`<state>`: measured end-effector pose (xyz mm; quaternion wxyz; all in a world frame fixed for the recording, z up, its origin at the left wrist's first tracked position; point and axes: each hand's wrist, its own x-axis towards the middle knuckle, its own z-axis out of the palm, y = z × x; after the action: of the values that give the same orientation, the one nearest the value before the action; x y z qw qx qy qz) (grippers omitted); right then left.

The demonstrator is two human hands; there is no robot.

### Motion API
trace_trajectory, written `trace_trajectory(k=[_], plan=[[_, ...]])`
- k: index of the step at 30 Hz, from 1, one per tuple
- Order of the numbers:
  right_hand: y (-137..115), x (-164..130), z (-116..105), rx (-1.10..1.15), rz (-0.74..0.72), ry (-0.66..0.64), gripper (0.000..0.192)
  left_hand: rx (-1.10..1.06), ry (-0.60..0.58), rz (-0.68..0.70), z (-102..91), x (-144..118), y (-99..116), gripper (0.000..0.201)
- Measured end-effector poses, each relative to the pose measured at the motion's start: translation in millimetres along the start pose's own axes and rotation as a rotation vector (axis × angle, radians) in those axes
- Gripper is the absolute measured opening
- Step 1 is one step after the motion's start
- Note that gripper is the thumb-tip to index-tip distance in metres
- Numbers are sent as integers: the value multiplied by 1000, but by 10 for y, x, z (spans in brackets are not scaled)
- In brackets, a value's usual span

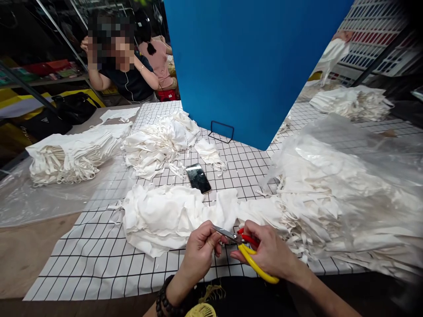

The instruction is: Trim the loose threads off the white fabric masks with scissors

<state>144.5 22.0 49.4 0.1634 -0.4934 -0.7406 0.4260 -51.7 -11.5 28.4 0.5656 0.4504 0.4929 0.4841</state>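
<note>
My right hand (269, 251) grips a pair of scissors (235, 237) with one red and one yellow handle. The blades point left and reach my left hand (204, 246). Its fingers are pinched together at the blade tips; what they hold, if anything, is too small to make out. Just beyond both hands lies a heap of white cloth pieces (161, 213), spread from the left toward the middle. A larger pile of white cloth pieces with straps (317, 202) lies to the right, partly under clear plastic.
A phone (198, 178) rests on the grid-patterned tablecloth (89, 259). Behind it stand a tall blue panel (251, 66) and a thin black wire stand (222, 132). More white stacks (76, 154) lie at left. A person (125, 83) sits across the table.
</note>
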Motion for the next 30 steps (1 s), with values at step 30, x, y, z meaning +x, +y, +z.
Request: trace_trajectory(k=[30], plan=[[89,73,-116,410,58,329,20,-19,-155,-14,433,425,-314,22]])
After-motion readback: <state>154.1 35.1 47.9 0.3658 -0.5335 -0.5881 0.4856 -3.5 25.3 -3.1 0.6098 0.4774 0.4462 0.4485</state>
